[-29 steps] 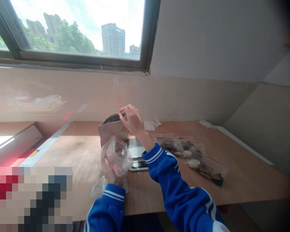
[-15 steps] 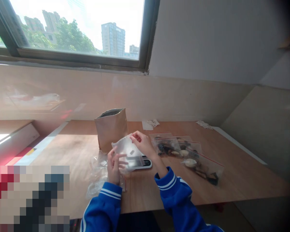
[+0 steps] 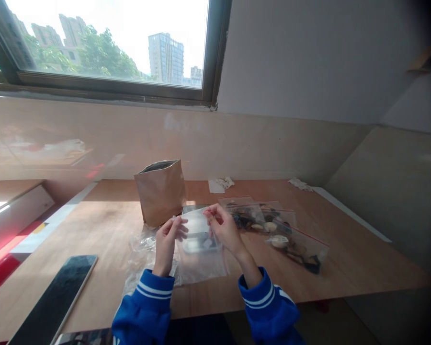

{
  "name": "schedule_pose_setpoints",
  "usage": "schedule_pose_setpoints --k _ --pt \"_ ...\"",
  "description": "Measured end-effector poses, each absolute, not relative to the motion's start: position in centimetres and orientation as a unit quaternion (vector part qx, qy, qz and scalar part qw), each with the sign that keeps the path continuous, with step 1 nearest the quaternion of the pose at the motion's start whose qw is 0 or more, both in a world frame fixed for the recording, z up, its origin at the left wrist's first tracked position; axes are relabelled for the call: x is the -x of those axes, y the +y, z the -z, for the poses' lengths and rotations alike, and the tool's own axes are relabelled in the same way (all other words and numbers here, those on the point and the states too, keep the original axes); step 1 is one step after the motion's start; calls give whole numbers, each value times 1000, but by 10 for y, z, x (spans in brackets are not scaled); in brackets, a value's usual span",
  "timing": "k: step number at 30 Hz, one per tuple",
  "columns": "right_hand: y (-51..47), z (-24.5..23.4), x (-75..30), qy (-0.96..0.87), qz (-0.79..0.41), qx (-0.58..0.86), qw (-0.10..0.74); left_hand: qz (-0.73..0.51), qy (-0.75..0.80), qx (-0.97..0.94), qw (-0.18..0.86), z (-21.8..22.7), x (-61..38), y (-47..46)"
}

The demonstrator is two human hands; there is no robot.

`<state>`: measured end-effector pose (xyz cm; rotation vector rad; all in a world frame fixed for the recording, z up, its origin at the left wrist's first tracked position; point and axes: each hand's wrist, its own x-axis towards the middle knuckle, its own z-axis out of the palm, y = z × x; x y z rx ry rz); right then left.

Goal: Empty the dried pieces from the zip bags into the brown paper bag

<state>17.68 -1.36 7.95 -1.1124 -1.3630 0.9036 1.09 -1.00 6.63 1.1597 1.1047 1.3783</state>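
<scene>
Both hands hold up one clear plastic zip bag [image 3: 200, 249] by its top edge, above the wooden table [image 3: 345, 268]. My left hand [image 3: 168, 239] pinches the bag's top left corner. My right hand [image 3: 225, 231] pinches its top right part. The bag hangs down between them and looks empty. A small scale [image 3: 197, 242] shows dimly through it. An open brown paper bag [image 3: 160, 192] stands upright just behind my left hand.
A heap of clear bags [image 3: 143, 254] lies under my left wrist. Filled zip bags [image 3: 283, 235] with dark and pale pieces lie to the right. A dark phone [image 3: 55, 299] lies at the near left. Crumpled paper scraps [image 3: 221, 183] sit by the wall.
My right hand left the paper bag's rim and came down to the plastic bag. Both hands have now spread that bag flat and upright between them. The view shifted slightly right.
</scene>
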Motion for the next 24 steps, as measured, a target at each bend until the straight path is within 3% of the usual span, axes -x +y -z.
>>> schedule_pose_setpoints --k 7,13,19,24 --pt "-25 -56 -166 -499 -456 458 577 -607 476 -470 429 -74 -2 -20" --pt "-49 -35 -165 -539 -612 412 407 -581 515 -460 431 -70 20 -16" --pt "-45 -20 -142 -456 -560 452 524 -440 545 -481 528 -52 29 -26" --pt "-49 -12 -125 -461 -576 450 503 -454 556 -516 468 -44 33 -36"
